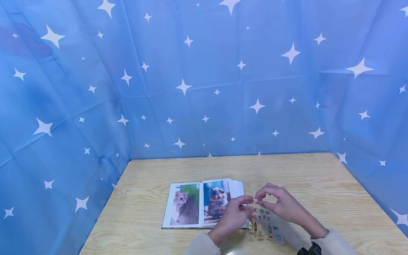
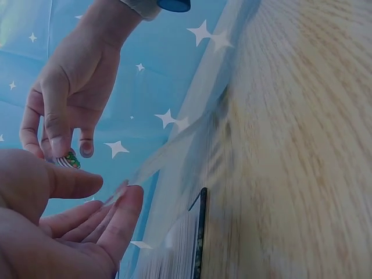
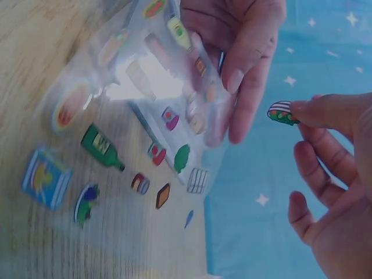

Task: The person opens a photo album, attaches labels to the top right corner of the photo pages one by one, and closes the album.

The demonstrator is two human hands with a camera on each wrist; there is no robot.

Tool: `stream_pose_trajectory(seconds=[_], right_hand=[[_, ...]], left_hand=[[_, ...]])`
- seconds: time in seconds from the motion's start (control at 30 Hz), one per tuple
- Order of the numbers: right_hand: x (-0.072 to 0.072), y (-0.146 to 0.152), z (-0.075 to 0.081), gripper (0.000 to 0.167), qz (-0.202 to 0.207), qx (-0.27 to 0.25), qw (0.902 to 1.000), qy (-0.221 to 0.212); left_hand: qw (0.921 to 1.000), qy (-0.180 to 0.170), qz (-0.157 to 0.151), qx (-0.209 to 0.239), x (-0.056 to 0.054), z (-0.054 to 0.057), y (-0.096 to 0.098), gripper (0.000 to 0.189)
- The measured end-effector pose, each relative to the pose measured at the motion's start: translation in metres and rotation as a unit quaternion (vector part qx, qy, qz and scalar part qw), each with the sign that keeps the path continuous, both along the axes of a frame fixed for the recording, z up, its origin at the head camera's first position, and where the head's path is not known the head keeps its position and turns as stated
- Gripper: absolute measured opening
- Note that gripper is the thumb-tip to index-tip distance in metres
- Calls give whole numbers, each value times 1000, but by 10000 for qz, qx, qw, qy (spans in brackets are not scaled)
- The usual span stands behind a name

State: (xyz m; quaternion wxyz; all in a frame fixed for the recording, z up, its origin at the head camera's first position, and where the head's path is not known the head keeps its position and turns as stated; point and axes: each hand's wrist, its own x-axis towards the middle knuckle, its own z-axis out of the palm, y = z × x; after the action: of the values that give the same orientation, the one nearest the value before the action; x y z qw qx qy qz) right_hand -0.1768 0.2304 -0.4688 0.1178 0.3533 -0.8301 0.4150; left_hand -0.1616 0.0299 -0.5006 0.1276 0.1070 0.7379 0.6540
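Observation:
A clear sheet of small food and bottle stickers point(image 3: 103, 148) slopes up from the table beside the photo album. Its raised edge is held among the fingers of my left hand point(image 1: 234, 214), some of them showing through the plastic in the right wrist view. Just right of it, my right hand point(image 1: 283, 205) pinches a small sticker point(image 3: 283, 113), striped white and dark on top and green below, between thumb and forefinger. In the left wrist view this sticker point(image 2: 68, 160) is off the sheet, above the left thumb.
An open photo album point(image 1: 200, 225) lies left of the sheet, with a cat photo point(image 1: 185, 209) and a photo of a hamster in sunglasses point(image 1: 216, 200). The wooden table point(image 1: 153, 170) meets a blue star-printed curtain point(image 1: 216, 74) at the back and sides. A dark watch point(image 1: 310, 249) is on the right wrist.

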Motion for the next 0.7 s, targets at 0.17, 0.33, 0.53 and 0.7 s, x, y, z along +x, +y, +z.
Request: stream_pose_trajectory(seconds=[0.17, 0.33, 0.53, 0.7], right_hand=[[1, 0, 0, 40, -76, 34, 10000, 4], [2, 1, 0, 38, -131, 85, 9999, -31], [3, 2, 0, 27, -141, 129, 9998, -28], [4, 2, 2, 26, -88, 97, 9999, -57]], left_hand=[[9995, -50, -53, -302, 1, 0, 3, 40], [9989, -58, -145, -447, 2, -2, 3, 41], [9958, -178, -307, -848, 4, -2, 3, 43], [9935, -257, -498, -993, 4, -2, 4, 53]])
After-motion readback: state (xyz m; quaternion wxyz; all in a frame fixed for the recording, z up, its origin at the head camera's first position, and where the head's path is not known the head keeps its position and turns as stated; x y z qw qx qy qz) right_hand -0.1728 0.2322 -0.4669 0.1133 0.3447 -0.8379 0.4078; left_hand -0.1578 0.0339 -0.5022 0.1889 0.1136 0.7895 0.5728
